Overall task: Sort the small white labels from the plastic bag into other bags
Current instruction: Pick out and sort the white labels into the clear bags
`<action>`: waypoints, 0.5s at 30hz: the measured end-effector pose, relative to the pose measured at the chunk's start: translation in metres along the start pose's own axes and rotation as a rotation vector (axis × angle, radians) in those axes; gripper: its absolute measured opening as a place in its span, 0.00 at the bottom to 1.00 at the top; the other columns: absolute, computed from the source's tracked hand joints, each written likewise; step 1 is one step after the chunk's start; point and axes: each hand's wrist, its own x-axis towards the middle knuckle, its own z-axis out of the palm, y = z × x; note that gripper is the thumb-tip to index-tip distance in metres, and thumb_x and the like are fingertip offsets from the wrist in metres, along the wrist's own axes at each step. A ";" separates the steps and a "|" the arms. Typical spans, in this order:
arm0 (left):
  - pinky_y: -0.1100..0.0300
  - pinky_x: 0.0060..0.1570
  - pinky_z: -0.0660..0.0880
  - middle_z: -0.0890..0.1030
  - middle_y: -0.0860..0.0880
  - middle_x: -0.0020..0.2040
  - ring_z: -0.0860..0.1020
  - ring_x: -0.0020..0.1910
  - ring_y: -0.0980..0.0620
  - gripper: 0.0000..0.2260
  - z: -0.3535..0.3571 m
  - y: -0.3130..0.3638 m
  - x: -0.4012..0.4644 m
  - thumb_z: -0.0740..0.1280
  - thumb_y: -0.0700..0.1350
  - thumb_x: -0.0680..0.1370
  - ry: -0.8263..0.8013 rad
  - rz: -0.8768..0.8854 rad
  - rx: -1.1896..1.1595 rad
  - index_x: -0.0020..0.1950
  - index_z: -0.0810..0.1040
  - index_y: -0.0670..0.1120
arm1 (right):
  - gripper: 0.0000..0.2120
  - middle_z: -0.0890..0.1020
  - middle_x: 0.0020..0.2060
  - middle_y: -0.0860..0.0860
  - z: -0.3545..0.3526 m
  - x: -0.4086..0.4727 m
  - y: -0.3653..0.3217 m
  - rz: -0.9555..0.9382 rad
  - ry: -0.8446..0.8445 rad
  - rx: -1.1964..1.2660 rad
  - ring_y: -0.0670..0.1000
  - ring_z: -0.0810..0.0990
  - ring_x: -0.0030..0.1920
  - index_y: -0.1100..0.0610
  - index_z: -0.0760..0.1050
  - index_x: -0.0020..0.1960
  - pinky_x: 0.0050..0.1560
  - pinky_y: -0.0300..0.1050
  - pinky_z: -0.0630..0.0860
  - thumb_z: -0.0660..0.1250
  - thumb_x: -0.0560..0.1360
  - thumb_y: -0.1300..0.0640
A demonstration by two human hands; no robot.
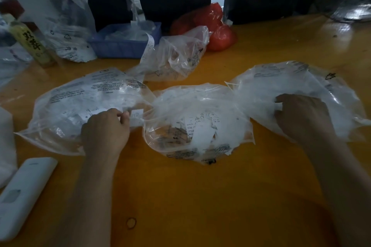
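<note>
Three clear plastic bags lie side by side on the orange table. The middle bag (198,126) is open and holds several small white labels (200,135). My left hand (105,130) pinches a white label (136,113) at the mouth of the left bag (80,96), which holds more labels. My right hand (301,114) reaches into the right bag (297,86), fingers curled on something white; the view is too blurred to tell what it is.
A blue basket (122,43), a crumpled clear bag (178,56) and a red bag (214,30) stand at the back. A bottle (28,42) stands far left. A white remote (22,196) lies near left. A rubber band (131,223) lies on the table (200,196).
</note>
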 end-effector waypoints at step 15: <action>0.70 0.42 0.68 0.84 0.47 0.42 0.75 0.41 0.57 0.11 0.000 0.076 -0.046 0.66 0.44 0.85 0.205 0.526 -0.522 0.50 0.85 0.41 | 0.11 0.86 0.55 0.58 -0.013 -0.006 -0.012 -0.049 0.411 0.331 0.61 0.84 0.53 0.59 0.83 0.61 0.55 0.56 0.78 0.65 0.81 0.64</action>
